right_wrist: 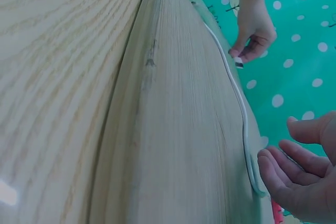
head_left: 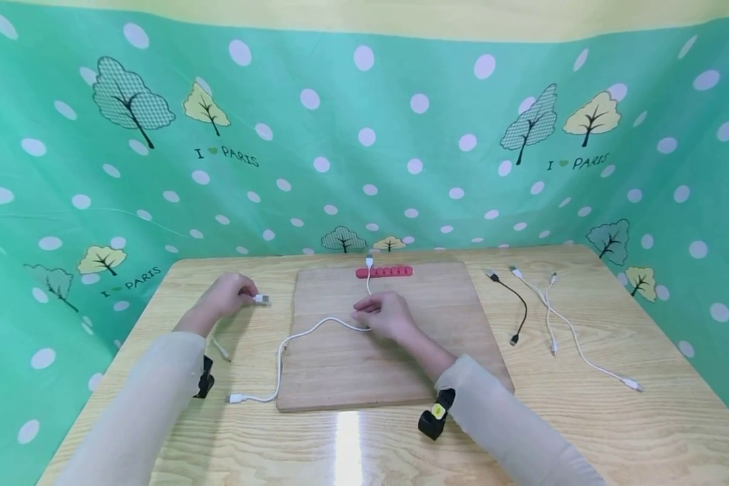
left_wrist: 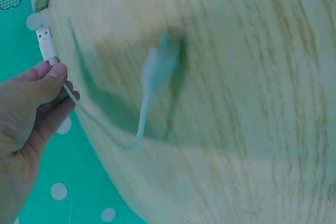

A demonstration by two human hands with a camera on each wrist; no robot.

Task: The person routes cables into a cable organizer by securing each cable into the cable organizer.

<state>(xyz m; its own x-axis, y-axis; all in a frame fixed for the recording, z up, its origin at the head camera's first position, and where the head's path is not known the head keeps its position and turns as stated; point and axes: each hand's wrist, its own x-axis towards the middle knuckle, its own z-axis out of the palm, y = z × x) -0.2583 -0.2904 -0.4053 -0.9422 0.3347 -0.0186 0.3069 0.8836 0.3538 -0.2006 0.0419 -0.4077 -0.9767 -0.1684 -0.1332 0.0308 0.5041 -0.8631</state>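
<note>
In the head view my left hand [head_left: 226, 297] is above the table, left of the wooden board [head_left: 395, 378]. Its thumb and fingers pinch a short white USB cable [left_wrist: 46, 44] just below the plug; the cable's other end [left_wrist: 157, 72] dangles over the table, blurred in the left wrist view. Over the middle of the board, my right hand [head_left: 390, 316] has loosely bent fingers with nothing gripped between them. Beside its fingertips runs a longer white cable [right_wrist: 234, 85]. That cable's upper plug [head_left: 369, 260] lies across the left end of a red cable holder [head_left: 395, 271].
The longer cable's lower plug [head_left: 235, 399] lies on the table off the board's front left corner. Right of the board are a short black cable [head_left: 522, 304], a short white cable [head_left: 549, 320] and a long white cable [head_left: 577, 337]. A green polka-dot cloth [head_left: 401, 135] hangs behind.
</note>
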